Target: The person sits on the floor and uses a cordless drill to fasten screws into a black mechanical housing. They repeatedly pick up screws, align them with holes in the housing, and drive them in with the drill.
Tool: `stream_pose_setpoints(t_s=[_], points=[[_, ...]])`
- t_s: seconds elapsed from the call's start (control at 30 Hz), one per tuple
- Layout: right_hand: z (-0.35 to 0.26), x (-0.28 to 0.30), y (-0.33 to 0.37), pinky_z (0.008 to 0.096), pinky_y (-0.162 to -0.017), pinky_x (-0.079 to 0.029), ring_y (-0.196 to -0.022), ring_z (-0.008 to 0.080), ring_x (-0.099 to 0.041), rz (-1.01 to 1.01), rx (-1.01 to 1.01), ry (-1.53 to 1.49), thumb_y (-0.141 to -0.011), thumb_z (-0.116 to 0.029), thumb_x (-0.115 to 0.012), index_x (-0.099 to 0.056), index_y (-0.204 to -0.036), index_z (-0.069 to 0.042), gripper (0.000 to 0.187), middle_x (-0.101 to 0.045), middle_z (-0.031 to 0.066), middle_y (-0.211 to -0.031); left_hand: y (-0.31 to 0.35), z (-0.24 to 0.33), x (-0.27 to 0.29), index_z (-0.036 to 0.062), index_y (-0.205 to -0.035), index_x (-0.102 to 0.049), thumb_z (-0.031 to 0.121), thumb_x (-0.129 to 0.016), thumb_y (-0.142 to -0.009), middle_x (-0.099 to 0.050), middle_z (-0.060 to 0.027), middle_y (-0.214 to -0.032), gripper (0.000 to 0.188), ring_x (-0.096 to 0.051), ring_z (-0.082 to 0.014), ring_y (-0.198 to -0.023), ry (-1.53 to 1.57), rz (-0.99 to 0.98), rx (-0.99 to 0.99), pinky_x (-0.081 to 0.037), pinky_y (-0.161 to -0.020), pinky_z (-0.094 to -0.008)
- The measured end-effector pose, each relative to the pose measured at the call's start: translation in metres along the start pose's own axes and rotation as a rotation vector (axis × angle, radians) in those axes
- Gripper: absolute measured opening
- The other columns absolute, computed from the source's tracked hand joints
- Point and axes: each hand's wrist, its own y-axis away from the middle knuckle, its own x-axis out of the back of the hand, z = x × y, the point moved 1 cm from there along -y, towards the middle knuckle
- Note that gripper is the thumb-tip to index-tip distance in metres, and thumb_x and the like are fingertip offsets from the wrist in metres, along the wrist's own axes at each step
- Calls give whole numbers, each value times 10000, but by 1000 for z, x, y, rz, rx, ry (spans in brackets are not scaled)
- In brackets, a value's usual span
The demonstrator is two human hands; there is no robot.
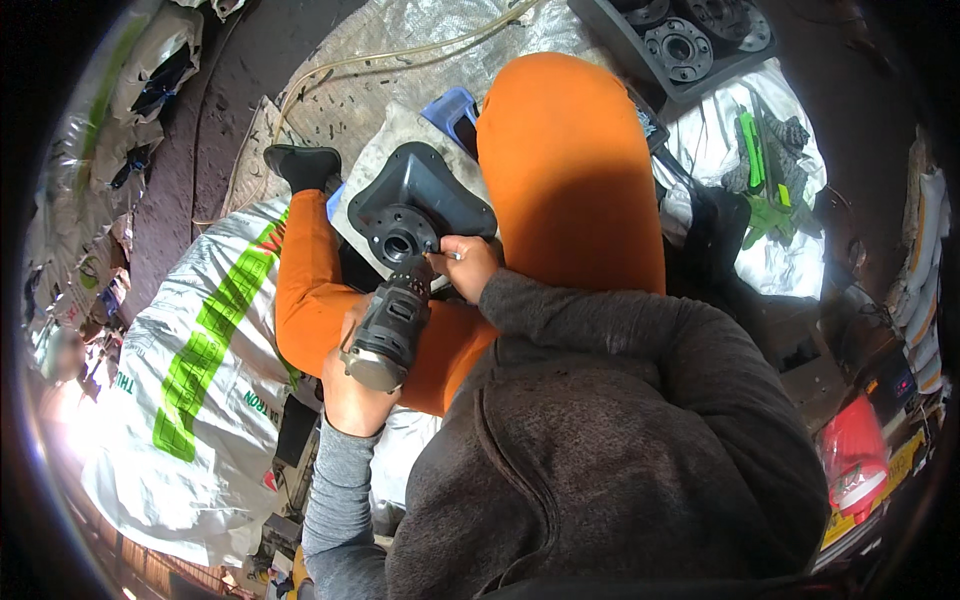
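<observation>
There is one left hand (355,395) and one right hand (472,268). There are two grey sleeves (345,490), two orange trouser legs (572,150) and one dark shoe (300,165). There is one drill (385,320), one small shiny piece (453,256) and one big dark metal part (425,180). One grey tray (640,62) has at least four round metal parts (680,50), but the edge cuts some off. There is one thin hose (430,54), one long green tool (752,150) and one red thing (855,455). Blue plastic (450,108) shows in two spots; it may be one thing or two. The little dark bits (345,98) are too many to count.
</observation>
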Motion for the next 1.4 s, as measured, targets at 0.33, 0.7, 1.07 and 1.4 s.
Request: stream_pose_setpoints(t_s=[0.33, 0.7, 1.07, 1.4], points=[[-20, 11, -14, 328, -761, -490, -780, 179, -640, -3, -3, 358, -816, -293, -724, -674, -964, 10, 341, -694, 109, -856, 24, -18, -16, -1, -1072, -621, 46, -700, -701, -650, -154, -1054, 382, -629, -293, -1001, 314, 137, 120, -483, -878, -363], [-39, 48, 28, 406, -750, -535, -919, 257, -635, -219, -336, -502, -981, -509, -353, -543, -1188, 32, 610, -635, 168, -1033, 89, 0, -60, 24, -996, -629, 49, -675, -786, -597, -7, -734, 216, -514, -74, -527, 455, 276, 78, -407, -457, -248], [-43, 39, 40, 404, -880, -510, -1019, 241, -630, -455, -317, -387, -936, -638, -294, -502, -1273, 33, 779, -632, 152, -1112, 103, 7, -72, 13, -999, -631, 55, -698, -768, -652, -67, -872, 244, -619, -179, -768, 475, 317, 26, -497, -682, -326], [-43, 37, 41, 382, -801, -536, -883, 183, -635, -400, -311, -299, -932, -597, -397, -591, -1158, -4, 663, -651, 102, -1011, 107, 15, -61, 1, -1082, -595, 55, -705, -734, -649, -123, -1008, 369, -634, -262, -932, 466, 300, 25, -488, -846, -355]])
